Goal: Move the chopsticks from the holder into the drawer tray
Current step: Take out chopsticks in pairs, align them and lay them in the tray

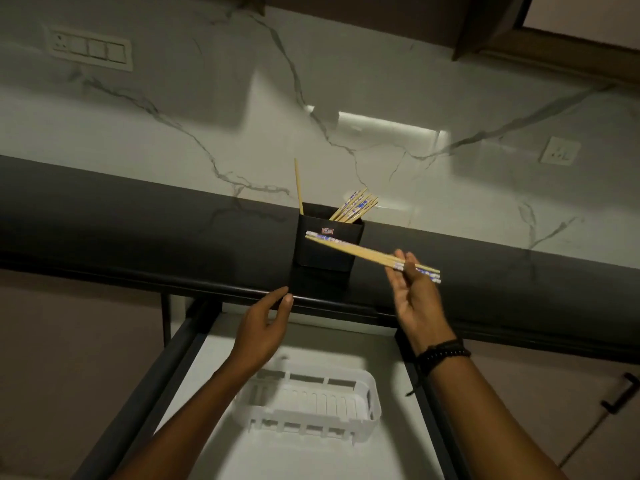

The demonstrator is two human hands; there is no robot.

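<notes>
We have a small bundle of chopsticks [367,255] pinched in our right hand [414,292], the fingers [408,263] closed around the bundle near its patterned ends, so most of the length sticks out to the left, level and unsupported, crossing in front of the black holder [325,247] on the dark bench [138,230]. More chopsticks [353,209] lean in the holder's right corner, and a single plain stick [298,185] stands at its left corner. Our left hand [266,327] holds nothing; its fingers are loosely extended with the tips at the bench edge, just below the holder. The white tray [311,400] lies in the open drawer [353,455] below and looks empty, so we judge the job barely begun. The chief risk is the grip: held so near one end, the sticks could fan apart or slide, and one could fall past the tray onto the drawer floor or beyond it. Swinging the long free end down, we might clip the holder or the bench lip and tip the holder, spilling the rest. The bundle looks longer than the tray is wide, so it must go in lengthwise, or it may bridge the rim and roll off.
</notes>
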